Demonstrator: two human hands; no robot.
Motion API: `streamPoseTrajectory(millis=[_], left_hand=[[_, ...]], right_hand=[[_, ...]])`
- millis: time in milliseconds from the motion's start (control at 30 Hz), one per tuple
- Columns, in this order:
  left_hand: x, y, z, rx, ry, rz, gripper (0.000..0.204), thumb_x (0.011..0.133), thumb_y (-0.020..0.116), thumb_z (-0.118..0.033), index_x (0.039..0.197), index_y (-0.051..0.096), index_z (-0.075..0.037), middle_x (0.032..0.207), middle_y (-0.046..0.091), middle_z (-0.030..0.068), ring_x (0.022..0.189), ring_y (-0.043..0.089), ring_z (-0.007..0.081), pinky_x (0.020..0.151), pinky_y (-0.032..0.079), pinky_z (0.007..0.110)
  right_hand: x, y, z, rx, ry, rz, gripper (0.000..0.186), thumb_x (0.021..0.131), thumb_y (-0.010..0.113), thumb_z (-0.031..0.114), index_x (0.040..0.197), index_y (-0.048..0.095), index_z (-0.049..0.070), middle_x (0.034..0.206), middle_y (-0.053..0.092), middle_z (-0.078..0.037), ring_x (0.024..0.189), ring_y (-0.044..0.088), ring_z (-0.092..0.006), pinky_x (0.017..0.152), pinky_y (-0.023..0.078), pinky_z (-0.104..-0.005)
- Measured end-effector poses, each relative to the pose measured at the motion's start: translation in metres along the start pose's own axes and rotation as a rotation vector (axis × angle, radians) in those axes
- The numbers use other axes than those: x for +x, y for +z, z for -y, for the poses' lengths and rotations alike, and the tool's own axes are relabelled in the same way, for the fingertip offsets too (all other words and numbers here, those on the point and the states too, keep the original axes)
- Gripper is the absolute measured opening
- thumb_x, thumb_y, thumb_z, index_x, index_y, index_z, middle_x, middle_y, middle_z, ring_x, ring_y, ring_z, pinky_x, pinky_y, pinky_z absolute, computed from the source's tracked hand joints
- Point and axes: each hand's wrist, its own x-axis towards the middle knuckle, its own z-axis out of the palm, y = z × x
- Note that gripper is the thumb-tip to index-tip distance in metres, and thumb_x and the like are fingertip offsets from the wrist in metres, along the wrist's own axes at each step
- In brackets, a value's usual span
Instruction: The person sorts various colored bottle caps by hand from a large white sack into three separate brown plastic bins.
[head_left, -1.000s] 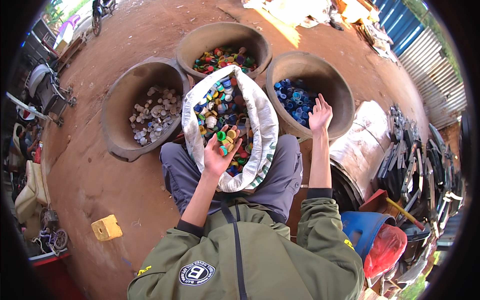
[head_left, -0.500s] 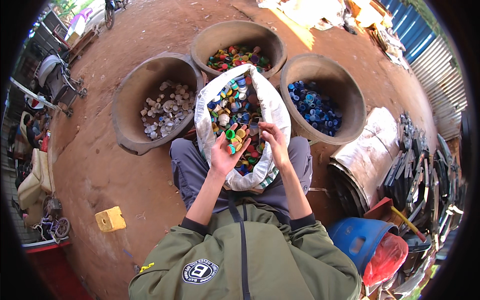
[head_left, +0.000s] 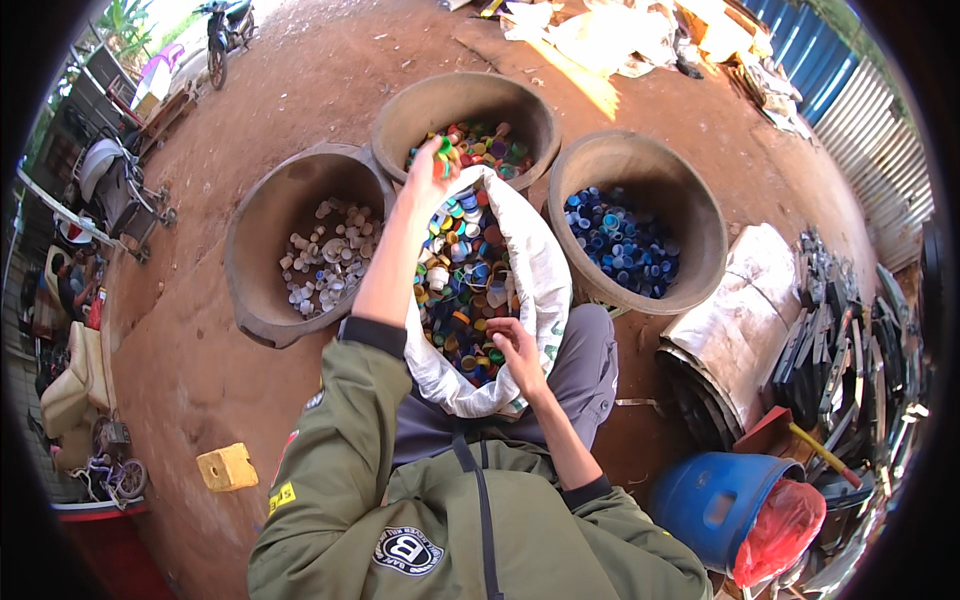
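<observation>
A white woven sack, its mouth rolled wide, stands between my legs, full of mixed coloured bottle caps. My left hand is stretched out over the near rim of the far basin, with a few bottle caps, green among them, in its fingers. Coloured caps, many red and orange, lie in that basin. Low over the sack's right side, my right hand has its fingers slightly bent and apart, close to the caps; nothing shows in it.
The left basin holds white caps, the right basin blue ones. To my right are a blue plastic drum with a red bag, a rolled sheet and stacked dark parts. A yellow block lies on the left.
My left hand has moved from above the sack forward to the far basin, carrying caps. My right hand has come down nearer to me over the sack. The view has shifted slightly.
</observation>
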Motion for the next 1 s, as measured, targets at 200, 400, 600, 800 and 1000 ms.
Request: streamPoseTrajectory(millis=[200,400,600,800,1000], left_hand=[[0.065,0.030,-0.014,-0.076,0.054,-0.261,0.090,0.096,0.047,-0.054,0.155,-0.001,-0.006,0.158,0.009,0.0296,0.144,0.020,0.0495,0.113,0.010,0.072],[0.047,-0.004,-0.025,-0.017,0.109,-0.245,0.072,0.101,0.041,-0.046,0.153,0.015,-0.003,0.158,0.008,0.0308,0.145,0.018,0.0480,0.114,0.022,0.067],[-0.056,-0.008,0.005,0.211,0.117,-0.073,0.057,0.101,0.044,-0.037,0.144,0.037,0.001,0.141,0.047,0.0256,0.133,0.045,0.0379,0.109,0.040,0.055],[-0.190,-0.073,0.111,0.659,-0.441,-0.249,0.042,0.096,0.055,-0.037,0.125,0.059,-0.006,0.120,0.062,0.0133,0.114,0.058,0.0268,0.092,0.050,0.046],[-0.203,-0.088,0.183,1.293,-0.156,-0.519,0.073,0.096,0.050,-0.039,0.149,0.024,0.004,0.151,0.024,0.0361,0.144,0.020,0.0474,0.118,0.020,0.048]], right_hand=[[-0.009,-0.003,0.002,-0.077,-0.012,-0.008,0.025,0.096,0.053,0.004,0.119,0.058,-0.003,0.114,0.066,-0.012,0.106,0.064,-0.0185,0.092,0.051,-0.0310],[-0.007,-0.002,0.006,-0.090,0.010,0.006,0.025,0.095,0.052,0.003,0.119,0.059,-0.003,0.111,0.068,-0.012,0.103,0.065,-0.0181,0.090,0.051,-0.0307],[0.001,-0.009,-0.025,-0.058,0.019,-0.117,0.030,0.091,0.051,-0.004,0.120,0.057,-0.004,0.109,0.068,-0.015,0.103,0.066,-0.0205,0.090,0.050,-0.0308],[0.031,0.005,-0.050,-0.579,0.065,-0.115,0.041,0.086,0.053,0.003,0.125,0.053,-0.007,0.114,0.065,-0.026,0.101,0.067,-0.0371,0.092,0.052,-0.0414],[0.081,0.027,-0.081,-0.757,0.126,-0.172,0.060,0.084,0.053,0.015,0.139,0.042,-0.005,0.116,0.057,-0.040,0.111,0.055,-0.0516,0.101,0.043,-0.0509]])
